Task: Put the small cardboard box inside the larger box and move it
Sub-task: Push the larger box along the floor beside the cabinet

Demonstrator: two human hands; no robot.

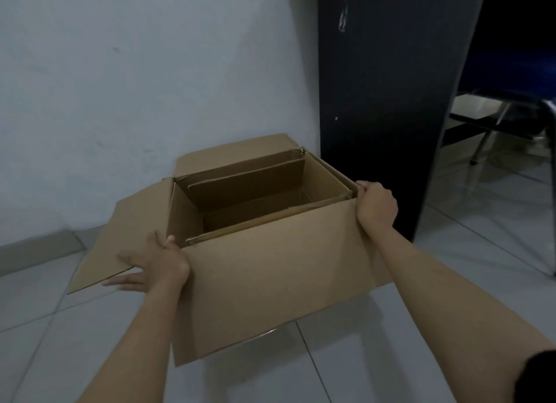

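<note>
The larger cardboard box (270, 285) stands open on the tiled floor near the wall, its flaps spread outward. Inside it sits the small cardboard box (255, 189), also open at the top, its walls just within the larger box's walls. My left hand (153, 262) grips the near left corner of the larger box, thumb over the rim, fingers spread on the outside. My right hand (376, 205) clasps the near right corner at the rim.
A pale wall rises just behind the box. A tall dark panel (391, 101) stands to the right of it. A chair with metal legs (508, 123) sits at the far right. Grey floor tiles (346, 357) stretch toward me.
</note>
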